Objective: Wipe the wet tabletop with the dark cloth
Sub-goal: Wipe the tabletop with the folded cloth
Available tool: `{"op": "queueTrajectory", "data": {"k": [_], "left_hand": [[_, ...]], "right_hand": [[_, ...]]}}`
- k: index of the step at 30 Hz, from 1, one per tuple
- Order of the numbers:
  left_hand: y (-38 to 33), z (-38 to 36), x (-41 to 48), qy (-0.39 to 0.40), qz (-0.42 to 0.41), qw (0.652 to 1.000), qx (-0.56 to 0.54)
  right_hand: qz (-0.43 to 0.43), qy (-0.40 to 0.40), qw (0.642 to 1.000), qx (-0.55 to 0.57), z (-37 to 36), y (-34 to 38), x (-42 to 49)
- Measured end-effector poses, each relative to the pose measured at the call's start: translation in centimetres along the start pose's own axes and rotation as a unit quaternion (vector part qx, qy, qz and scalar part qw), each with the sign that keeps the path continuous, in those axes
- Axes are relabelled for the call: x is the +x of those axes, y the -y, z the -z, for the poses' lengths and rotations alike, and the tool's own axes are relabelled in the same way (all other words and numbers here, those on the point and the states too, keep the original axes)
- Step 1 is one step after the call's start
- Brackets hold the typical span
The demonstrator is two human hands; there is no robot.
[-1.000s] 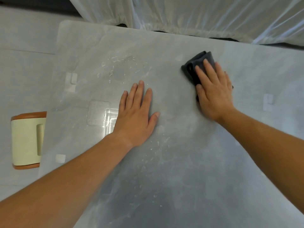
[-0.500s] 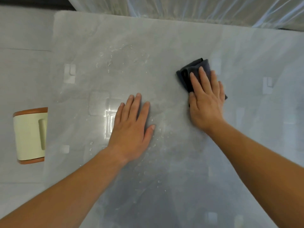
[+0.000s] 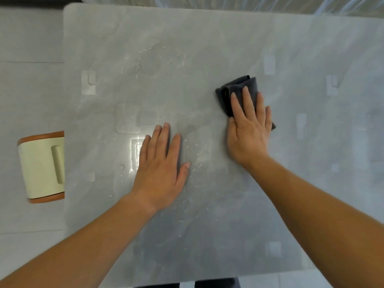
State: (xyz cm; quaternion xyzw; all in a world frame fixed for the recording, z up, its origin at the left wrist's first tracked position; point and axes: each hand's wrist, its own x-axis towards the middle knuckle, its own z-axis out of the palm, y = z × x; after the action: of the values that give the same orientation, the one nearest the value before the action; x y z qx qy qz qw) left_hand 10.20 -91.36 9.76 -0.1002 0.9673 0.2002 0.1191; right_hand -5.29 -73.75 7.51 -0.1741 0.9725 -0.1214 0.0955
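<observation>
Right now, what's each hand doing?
Left hand: open, flat on the tabletop, holding nothing.
Right hand: open, pressing flat on the dark cloth.

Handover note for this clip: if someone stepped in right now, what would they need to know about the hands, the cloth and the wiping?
Right hand: flat, pressing the folded dark cloth onto the tabletop, right of centre.
Left hand: empty, palm flat on the table, bracing.
Done: cannot tell how much is wiped; the right side shows no droplets.
Left: water droplets at far centre, plus more around and near the left hand.
</observation>
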Motion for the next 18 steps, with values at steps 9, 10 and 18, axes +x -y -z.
{"op": "queueTrajectory", "data": {"k": [9, 10, 18], "left_hand": [[0.5, 0.6, -0.5, 0.017, -0.009, 1.0, 0.0], [0.5, 0.6, -0.8, 0.017, -0.011, 1.0, -0.004], [-0.6, -1.2, -5.1, 0.014, -0.007, 0.999, -0.028]], "right_hand": [[0.192, 0.068, 0.978, -0.046, 0.0, -2.3, -8.1], [0.155, 0.064, 0.985, -0.041, 0.2, -2.1, -6.8], [0.071, 0.001, 0.997, -0.04, -1.8, 2.0, -7.3]]}}
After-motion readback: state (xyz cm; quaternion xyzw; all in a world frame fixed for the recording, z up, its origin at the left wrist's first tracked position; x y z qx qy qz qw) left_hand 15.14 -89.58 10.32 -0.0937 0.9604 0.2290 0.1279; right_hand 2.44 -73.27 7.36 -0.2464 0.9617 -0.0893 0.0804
